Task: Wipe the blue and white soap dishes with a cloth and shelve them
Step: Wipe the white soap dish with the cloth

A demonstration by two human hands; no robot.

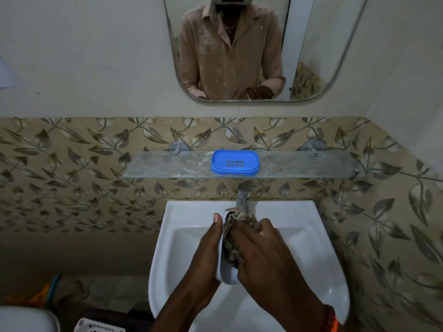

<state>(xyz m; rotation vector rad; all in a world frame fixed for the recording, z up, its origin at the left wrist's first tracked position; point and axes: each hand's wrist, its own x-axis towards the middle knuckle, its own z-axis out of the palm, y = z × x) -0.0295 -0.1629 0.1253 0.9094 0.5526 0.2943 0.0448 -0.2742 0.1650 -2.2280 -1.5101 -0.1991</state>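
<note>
white dish (226, 271): held tilted on its long edge over the sink (311, 236), just in front of the tap (242, 200); plain white plastic, oval, mostly hidden by the hands and the cloth
left hand (206, 255): curled round the white dish from its left side, thumb up along the rim
right hand (261, 248): fingers bunch the cloth (233, 236) and press it into the dish's hollow
cloth: patterned brown and cream, crumpled, filling the dish
blue dish (235, 162): sits flat on the glass shelf (155, 167), near its middle, close to the front edge; drain slots visible; it looks done
step: wiping the white dish, by my reading the second of the two
next: lift the cloth out, then raise the dish to the shelf and set it on a bare part beside the blue one, clear of the front edge
</note>
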